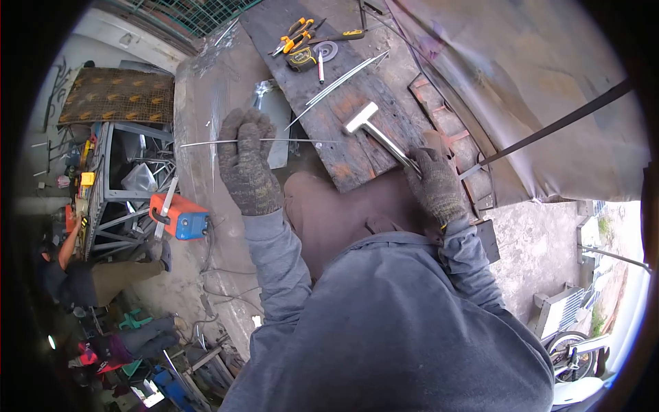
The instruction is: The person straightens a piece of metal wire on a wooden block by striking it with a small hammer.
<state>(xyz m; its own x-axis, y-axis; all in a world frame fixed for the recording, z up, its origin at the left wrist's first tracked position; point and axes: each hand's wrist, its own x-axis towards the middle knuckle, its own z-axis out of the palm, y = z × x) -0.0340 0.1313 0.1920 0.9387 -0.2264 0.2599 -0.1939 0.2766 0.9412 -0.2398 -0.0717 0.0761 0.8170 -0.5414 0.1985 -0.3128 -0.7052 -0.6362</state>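
My left hand (248, 168), in a dark knitted glove, is closed around a thin metal rod (296, 140) that lies nearly level and sticks out on both sides. A hammer (384, 139) with a pale metal head is in my right hand (437, 184), also gloved. Its head is over a dark wooden plank (322, 117), and my fingers wrap the lower handle. Several loose thin rods (349, 75) lie across the plank. Farther up it are a tape measure (301, 60), orange-handled pliers (298, 42), a marker (320, 70) and a grey disc (328, 49).
An orange and blue machine (180, 216) stands on the floor to the left, with cables behind it. Metal frames (113, 189) stand beyond it. Two people (103, 278) are at the lower left. A large sheet (515, 82) hangs at the right, near a rusty frame (449, 123).
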